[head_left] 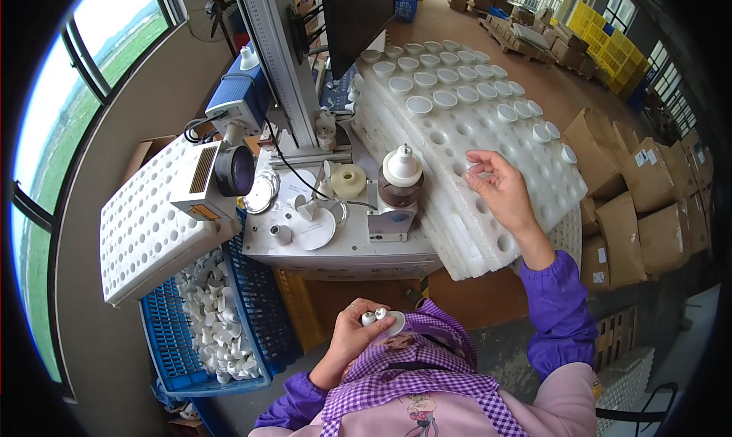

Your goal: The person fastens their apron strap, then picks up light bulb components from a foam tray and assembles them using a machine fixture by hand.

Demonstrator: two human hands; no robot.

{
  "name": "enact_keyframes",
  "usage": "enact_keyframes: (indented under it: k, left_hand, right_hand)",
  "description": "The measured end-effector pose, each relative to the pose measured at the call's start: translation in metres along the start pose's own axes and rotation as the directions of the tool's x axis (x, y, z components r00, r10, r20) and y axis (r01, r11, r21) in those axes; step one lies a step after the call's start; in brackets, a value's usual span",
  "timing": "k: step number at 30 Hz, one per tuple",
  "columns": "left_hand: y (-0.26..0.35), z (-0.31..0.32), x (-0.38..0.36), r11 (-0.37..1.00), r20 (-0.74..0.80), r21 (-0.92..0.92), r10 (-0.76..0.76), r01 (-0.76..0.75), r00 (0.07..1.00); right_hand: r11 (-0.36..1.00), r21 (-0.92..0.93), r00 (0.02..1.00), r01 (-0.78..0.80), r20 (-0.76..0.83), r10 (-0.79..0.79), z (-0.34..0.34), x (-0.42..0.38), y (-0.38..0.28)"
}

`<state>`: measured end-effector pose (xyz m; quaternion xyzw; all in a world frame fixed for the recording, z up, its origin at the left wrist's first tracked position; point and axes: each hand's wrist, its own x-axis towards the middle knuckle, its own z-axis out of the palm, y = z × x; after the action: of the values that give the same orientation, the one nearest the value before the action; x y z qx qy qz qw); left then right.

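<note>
My left hand (353,332), near my apron, is closed around a couple of white bulb housings (395,324) with silvery metal caps. Over the white foam tray (526,162), my right hand (499,187) has its thumb and forefinger apart, and I see nothing held between them. Several white cup-shaped bulb housings (418,106) stand in the tray's far rows, while the holes around my right hand are bare. Another white bulb housing (402,165) sits cap up on a dark round holder (400,193), between the machine and the tray.
A machine head with a dark round lens (234,171) reaches over the bench (343,260) from the left. Below it, a blue basket (263,315) holds loose housings. A second foam tray (145,223) leans there. Cardboard boxes (663,178) are stacked at right.
</note>
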<state>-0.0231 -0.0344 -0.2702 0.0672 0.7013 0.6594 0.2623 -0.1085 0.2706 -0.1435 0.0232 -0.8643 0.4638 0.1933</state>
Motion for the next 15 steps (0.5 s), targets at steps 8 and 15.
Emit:
enact_keyframes:
  k: [8,15]
  left_hand:
    - [0.01,0.005,0.005,0.998,-0.004,-0.035,0.043,-0.043,0.999]
    - [0.005,0.007,0.008,0.993,-0.051,-0.118,0.001,-0.007,0.999]
  right_hand:
    - [0.979,0.156,0.96,-0.134,-0.222,0.167,-0.068,-0.023,0.034]
    - [0.873,-0.47,0.949,-0.13,-0.315,-0.029,-0.131,0.01,0.056]
